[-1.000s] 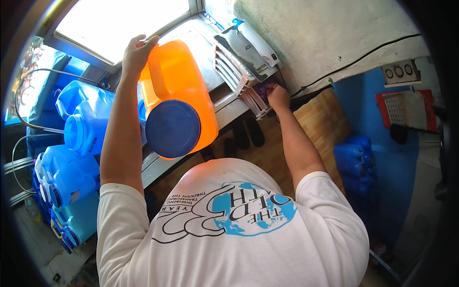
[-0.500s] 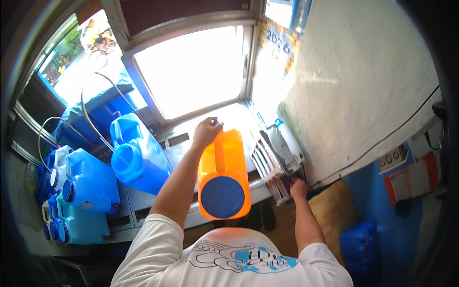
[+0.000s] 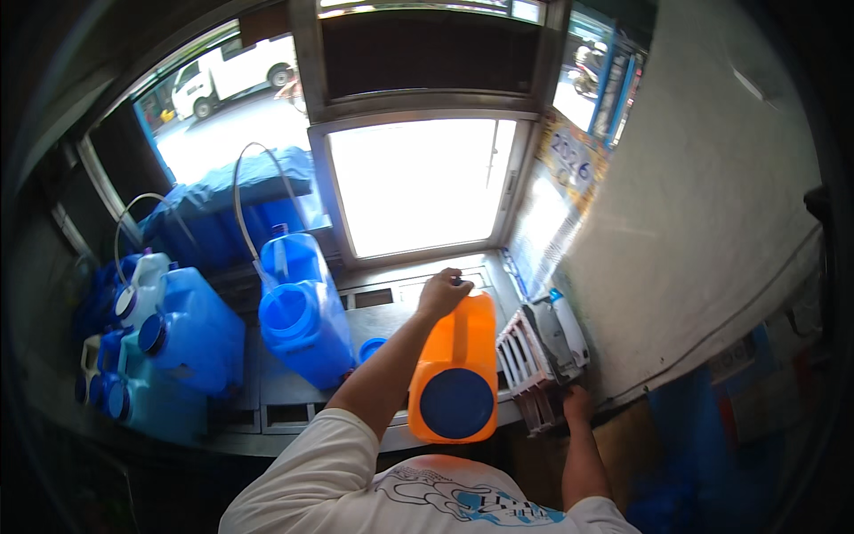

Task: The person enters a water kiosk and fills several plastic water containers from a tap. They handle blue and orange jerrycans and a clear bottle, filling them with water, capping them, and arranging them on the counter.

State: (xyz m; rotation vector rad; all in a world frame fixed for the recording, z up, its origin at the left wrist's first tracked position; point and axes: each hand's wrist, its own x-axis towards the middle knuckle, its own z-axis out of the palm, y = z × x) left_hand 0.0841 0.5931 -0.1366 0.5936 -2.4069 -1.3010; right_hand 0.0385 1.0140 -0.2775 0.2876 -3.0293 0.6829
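An orange water jug (image 3: 480,356) with a large dark blue lid (image 3: 456,404) on its near end is on the metal counter in front of me. My left hand (image 3: 442,294) is at its far top end, fingers curled round a small dark cap (image 3: 460,282) there. Off to the right, my right hand (image 3: 577,405) reaches low beside a pale slatted rack (image 3: 525,356). Its fingers look closed, but what they hold is hidden in shadow. Left of the orange jug stands a blue jug (image 3: 307,325) with its wide mouth uncovered and a clear hose (image 3: 238,191) running into it.
Several blue and teal jugs (image 3: 205,329) crowd the counter's left end. A round blue lid (image 3: 372,347) lies by my left forearm. Beyond the counter is a bright framed window (image 3: 422,187); a pale wall (image 3: 694,196) rises on the right. A white device (image 3: 569,329) stands beside the rack.
My view has tilted upward, so the counter sits lower and farther right, and a white truck shows outside. Both hands keep their places at the orange jug and the rack.
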